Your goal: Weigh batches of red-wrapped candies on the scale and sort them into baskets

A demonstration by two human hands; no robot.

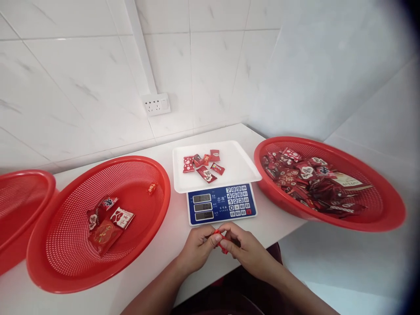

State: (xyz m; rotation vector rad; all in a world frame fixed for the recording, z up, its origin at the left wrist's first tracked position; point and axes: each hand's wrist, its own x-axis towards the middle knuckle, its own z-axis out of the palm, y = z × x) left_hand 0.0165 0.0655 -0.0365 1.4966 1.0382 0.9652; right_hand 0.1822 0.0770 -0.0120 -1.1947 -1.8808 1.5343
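My left hand [198, 248] and my right hand [244, 247] meet in front of the scale, both pinching a small red packet [221, 241] between thumbs and fingers. Just beyond them stands the digital scale [221, 203], with a blue keypad panel and several small displays. On its white tray [239, 164] lie several red wrapped packets, among them a dotted one [188, 164] and a larger one [207, 174] near the front. My fingers hide part of the packet that I hold.
At the right, a red basket [383, 214] holds a heap of red packets. The left basket [149, 227] has several packets and a small orange one [152, 188]. Another red basket [19, 210] is at the far left. A wall socket [156, 104] sits behind.
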